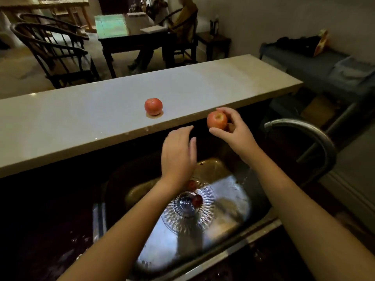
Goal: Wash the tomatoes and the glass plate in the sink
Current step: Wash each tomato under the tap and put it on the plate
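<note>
One red tomato (153, 106) rests on the pale raised counter (81, 122) behind the sink. My right hand (233, 130) holds a second tomato (217, 120) by the fingertips, just off the counter's front edge. My left hand (178, 153) hovers over the sink with fingers spread and nothing in it. Down in the steel sink (233, 201) lies a patterned glass plate (188, 209). Two more tomatoes show there: one (197, 200) on the plate, another (191, 185) partly hidden by my left wrist.
A curved metal faucet (316, 142) arches in from the right, and water splashes at the sink's right side. Beyond the counter are a dark table (129, 31), wooden chairs (54, 49) and a seated person. A low bench (316, 63) stands at the far right.
</note>
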